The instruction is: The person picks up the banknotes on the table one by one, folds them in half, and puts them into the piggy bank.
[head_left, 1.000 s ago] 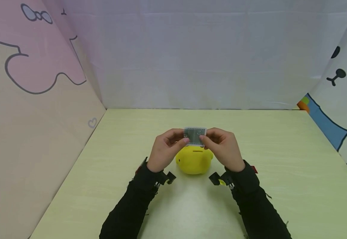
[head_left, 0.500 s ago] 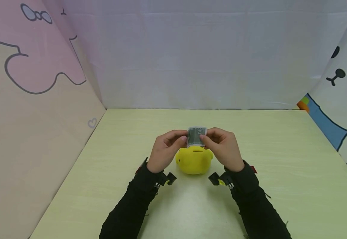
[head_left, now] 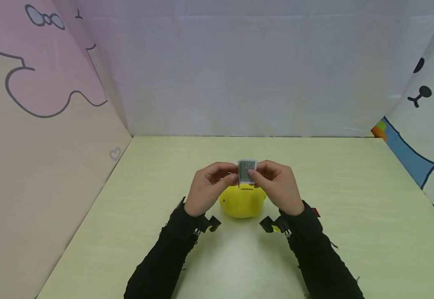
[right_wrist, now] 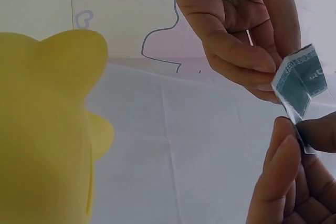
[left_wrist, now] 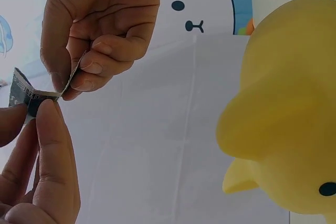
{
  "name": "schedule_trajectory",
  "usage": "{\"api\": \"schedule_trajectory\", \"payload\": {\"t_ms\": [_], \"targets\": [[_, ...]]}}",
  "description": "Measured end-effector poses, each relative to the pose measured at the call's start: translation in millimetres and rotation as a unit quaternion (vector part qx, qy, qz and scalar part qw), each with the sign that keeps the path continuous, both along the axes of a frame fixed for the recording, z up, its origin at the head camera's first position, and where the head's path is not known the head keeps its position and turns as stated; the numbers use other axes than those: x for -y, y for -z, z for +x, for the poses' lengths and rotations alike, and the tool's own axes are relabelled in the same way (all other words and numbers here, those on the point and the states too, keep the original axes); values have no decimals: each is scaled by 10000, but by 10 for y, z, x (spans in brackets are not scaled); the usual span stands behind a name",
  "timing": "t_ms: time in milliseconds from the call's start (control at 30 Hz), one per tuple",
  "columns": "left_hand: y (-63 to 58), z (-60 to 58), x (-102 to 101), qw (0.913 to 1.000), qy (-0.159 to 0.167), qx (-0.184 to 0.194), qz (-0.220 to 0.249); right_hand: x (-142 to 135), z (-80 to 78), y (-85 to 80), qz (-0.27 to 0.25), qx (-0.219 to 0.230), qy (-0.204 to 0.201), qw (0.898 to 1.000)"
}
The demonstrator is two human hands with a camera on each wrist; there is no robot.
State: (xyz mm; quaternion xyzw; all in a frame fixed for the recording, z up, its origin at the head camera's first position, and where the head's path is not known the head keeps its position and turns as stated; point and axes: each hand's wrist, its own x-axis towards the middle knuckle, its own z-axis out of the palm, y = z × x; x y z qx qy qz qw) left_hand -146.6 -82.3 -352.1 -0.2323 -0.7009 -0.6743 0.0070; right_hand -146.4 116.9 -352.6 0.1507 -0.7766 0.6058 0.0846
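A small folded banknote, grey-green with a pale edge, is held up between both hands over a yellow piggy bank. My right hand pinches its right side between thumb and fingers. At its left edge, my left hand holds it with thumb and fingertips. In the left wrist view the banknote is bent, with panels at angles to each other. The right wrist view shows the banknote creased and standing partly open. A slot tops the piggy bank, just below the note.
The pale yellow table spreads around the piggy bank. A white curtain hangs along its back edge, with cartoon-printed sheets at the left and right. Small wrist cameras sit on both black sleeves.
The banknote looks narrower than before as its left part bends. My left fingertips have shifted slightly right with it. The right hand and the piggy bank stay nearly in place.
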Motion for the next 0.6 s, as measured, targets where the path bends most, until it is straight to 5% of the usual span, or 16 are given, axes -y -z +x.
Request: {"api": "schedule_trajectory", "payload": {"t_ms": [600], "targets": [[13,3,-16,9998,46,46,-180,3,10,-1,-40,-144,-208,9997]]}}
